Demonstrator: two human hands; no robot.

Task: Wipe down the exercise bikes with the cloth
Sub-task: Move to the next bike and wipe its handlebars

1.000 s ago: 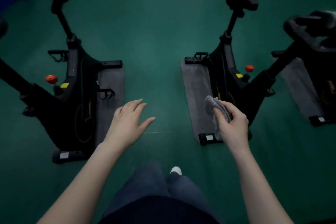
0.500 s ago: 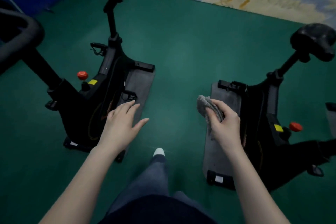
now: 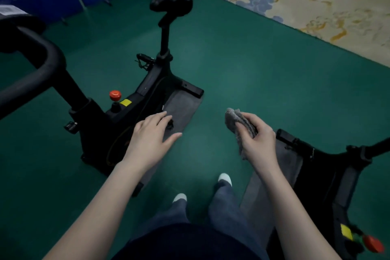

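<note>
A: Starting at the left of the frame, what is there to work on?

B: A black exercise bike (image 3: 135, 110) fills the left half, its handlebar (image 3: 38, 65) curving in from the left edge, a red knob (image 3: 115, 95) on the frame and the saddle (image 3: 171, 1) at upper centre. It stands on a grey mat (image 3: 183, 107).

A: And the hands?

B: The left hand (image 3: 150, 137) hovers low over the bike's frame near the mat, fingers straight and slightly spread, holding nothing. I cannot tell whether it touches the frame. To the right of centre, the right hand (image 3: 256, 141) has its fingers and thumb curled round a bunched grey cloth (image 3: 234, 120), which sticks out above the knuckles and hangs below the palm, in the air over the green floor (image 3: 274, 82). A second bike (image 3: 337, 175) sits at the lower right.

A: So no wiping yet?

B: In my judgement, no; the cloth is apart from both bikes. To do it well, I would bring the cloth across to the left bike, spread it flatter under the palm so that more fabric meets the surface, and start high at the handlebar or saddle, working down. The free hand could steady the frame.
</note>
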